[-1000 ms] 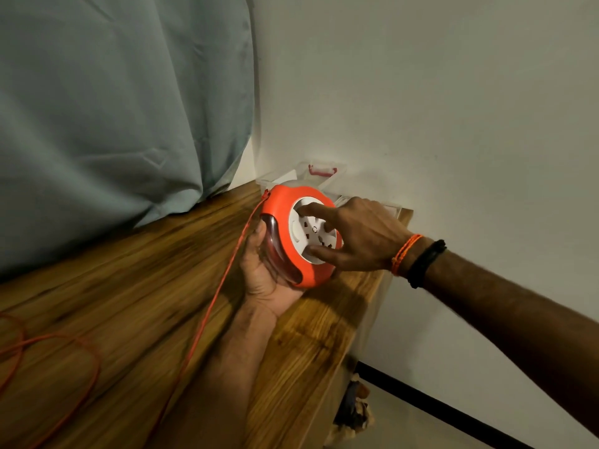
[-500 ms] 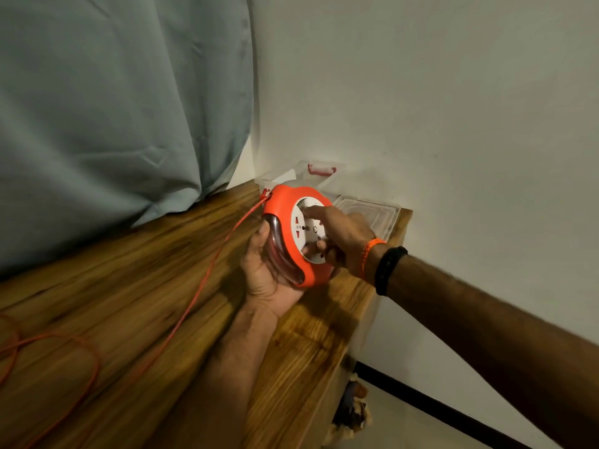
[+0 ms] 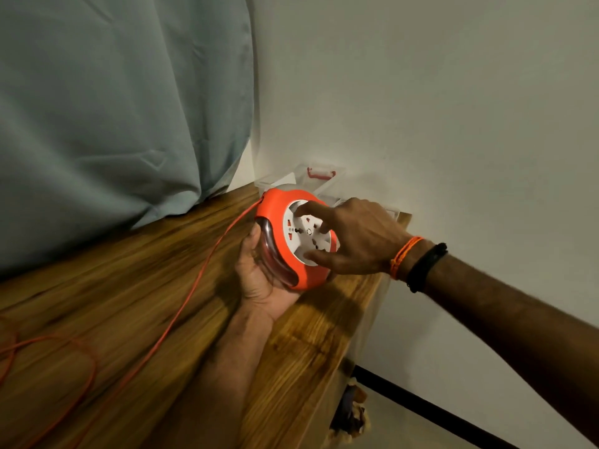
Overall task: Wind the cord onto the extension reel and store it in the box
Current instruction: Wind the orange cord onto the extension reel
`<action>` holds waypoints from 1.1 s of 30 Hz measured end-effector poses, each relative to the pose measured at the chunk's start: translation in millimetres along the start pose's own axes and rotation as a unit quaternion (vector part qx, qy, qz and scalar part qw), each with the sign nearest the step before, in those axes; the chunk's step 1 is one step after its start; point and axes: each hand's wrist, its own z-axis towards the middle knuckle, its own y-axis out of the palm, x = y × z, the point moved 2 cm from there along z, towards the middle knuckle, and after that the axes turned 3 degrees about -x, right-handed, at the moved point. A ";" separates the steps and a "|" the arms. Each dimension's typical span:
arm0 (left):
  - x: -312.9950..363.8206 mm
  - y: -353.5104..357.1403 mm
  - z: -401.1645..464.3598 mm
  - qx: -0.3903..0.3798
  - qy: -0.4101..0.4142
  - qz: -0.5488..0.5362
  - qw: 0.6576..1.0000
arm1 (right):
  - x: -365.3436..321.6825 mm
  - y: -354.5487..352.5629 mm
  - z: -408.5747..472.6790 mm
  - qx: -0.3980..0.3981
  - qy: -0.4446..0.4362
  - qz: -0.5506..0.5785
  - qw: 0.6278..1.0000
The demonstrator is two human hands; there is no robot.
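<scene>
Closest to me, loose loops of the orange cord (image 3: 181, 314) lie on the wooden table (image 3: 107, 286) at the lower left, and from there one taut line of it runs up across the wood to the top edge of the reel. My left hand (image 3: 259, 280) comes up from below, palm cupped under the extension reel (image 3: 295, 241), fingers wrapped around its back and clear side, holding it tilted on edge just above the table's far end. My right hand (image 3: 353, 241) reaches in from the right, an orange thread and a black band on the wrist, fingers spread and curled onto the white socket face, fingertips (image 3: 303, 207) hooked at its upper rim and thumb down at the lower rim, gripping that disc. Just behind the reel, in the corner against the wall, sits the clear plastic box (image 3: 282, 181) with a red latch (image 3: 321, 173), partly hidden by the reel. The grey-green curtain (image 3: 113, 108) hangs to the left.
</scene>
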 end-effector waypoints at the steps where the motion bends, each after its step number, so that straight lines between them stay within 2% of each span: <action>1: 0.4 -0.4 0.3 -0.005 0.000 0.001 1.000 | 0.7 2.0 1.3 0.002 -0.010 -0.004 1.000; 9: -0.4 0.2 1.5 -0.011 -0.006 0.005 1.000 | 4.6 14.8 10.5 0.024 -0.010 0.034 0.999; 11: -0.9 0.9 1.4 -0.017 -0.008 0.001 1.000 | 4.1 17.1 10.5 0.029 0.032 0.073 0.996; 12: -1.2 1.8 1.3 -0.024 -0.008 -0.004 1.000 | 1.9 18.6 11.0 0.041 0.094 0.119 0.988; 13: -1.5 3.1 1.1 -0.029 -0.006 -0.004 1.000 | -0.8 20.2 12.1 0.053 0.189 0.197 0.960; 14: -1.7 4.1 0.8 -0.026 -0.005 0.000 1.000 | -4.0 23.9 12.9 0.058 0.303 0.320 0.896; 15: -2.1 4.6 0.7 -0.016 -0.004 0.005 1.000 | -7.4 29.7 13.4 0.049 0.406 0.463 0.787; 16: -2.1 5.0 0.5 -0.008 -0.004 0.006 1.000 | -11.4 33.7 14.3 0.036 0.466 0.576 0.671; 17: -2.6 5.5 0.1 -0.009 -0.005 -0.002 1.000 | -14.0 34.9 14.9 0.031 0.488 0.637 0.596; 18: -2.5 6.0 -0.3 -0.019 -0.003 -0.015 1.000 | -13.6 36.5 15.7 0.024 0.492 0.655 0.573; 23: -0.4 5.2 -0.3 -0.040 -0.005 -0.028 0.999 | -10.8 25.5 14.9 -0.036 0.451 0.634 0.627; 24: 0.0 5.1 -0.4 -0.043 -0.005 -0.021 0.999 | -9.6 19.8 13.6 -0.052 0.441 0.612 0.655; 27: 0.7 1.9 0.9 -0.025 -0.007 -0.003 1.000 | -2.1 6.6 9.5 -0.067 0.390 0.468 0.790; 30: 0.8 -2.4 1.6 -0.001 -0.007 0.007 1.000 | -0.1 -3.8 2.8 -0.029 0.267 0.282 0.921; 31: 0.5 -3.3 1.9 -0.001 -0.006 0.008 1.000 | -0.9 -6.6 0.7 -0.017 0.213 0.220 0.952; 33: 0.0 -3.3 1.9 -0.011 -0.009 0.005 1.000 | -2.4 -11.0 -1.8 -0.001 0.122 0.149 0.981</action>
